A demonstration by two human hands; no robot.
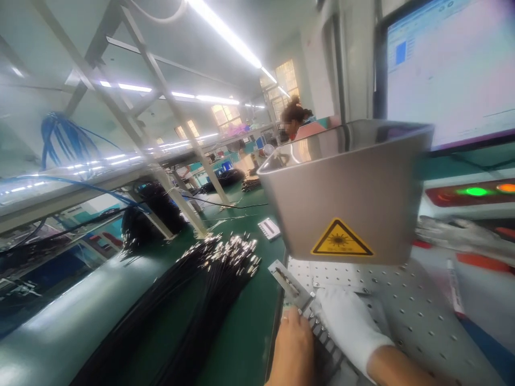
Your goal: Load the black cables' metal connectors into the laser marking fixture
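Observation:
My left hand (293, 343) is bare and rests at the left side of a long metal fixture (290, 286) that lies on the perforated metal plate (406, 311). Its fingers curl onto the fixture's row of small connectors. My right hand (349, 327) wears a white glove and presses down on the same fixture from the right, fingers closed over it. Both hands sit just below a grey metal laser hood (346, 198) bearing a yellow laser warning sticker (341, 239).
A big bundle of black cables with shiny metal ends (225, 257) lies on the green bench (249, 332) to the left. A monitor (450, 69) and lit green and orange buttons (477, 191) stand at the right. A person works at the back. White gloves (458, 234) lie at right.

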